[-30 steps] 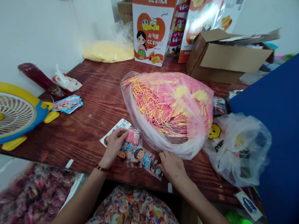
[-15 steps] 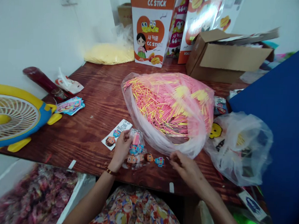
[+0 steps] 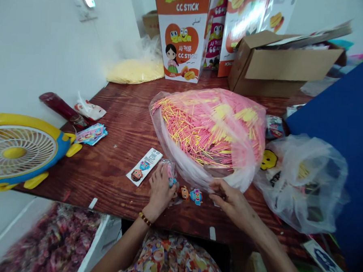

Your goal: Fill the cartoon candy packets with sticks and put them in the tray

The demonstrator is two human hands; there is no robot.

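My left hand [image 3: 160, 186] is closed on a small clear printed packet [image 3: 171, 177] with pink sticks in it, pressed near the table's front edge. More of the packet strip [image 3: 192, 194], with cartoon faces, trails to the right. My right hand [image 3: 231, 200] pinches at the lower rim of a big clear bag of pink and yellow sticks [image 3: 210, 131]; what it holds between its fingers is hidden. A white printed card [image 3: 144, 166] lies just left of my left hand.
On the wooden table [image 3: 114, 148] lie a yellow and blue fan [image 3: 19, 152], loose packets [image 3: 92, 133], a dark red tube [image 3: 59, 107], orange CC STICK boxes [image 3: 182, 34], a cardboard box [image 3: 276, 64] and crumpled plastic bags [image 3: 303, 179]. A blue board [image 3: 346, 132] stands right. A bin of pink items [image 3: 51, 243] sits below.
My left hand pressed the packet down and bunched it. My right hand left the strip's end and moved up to the big bag's rim. The view shifted slightly.
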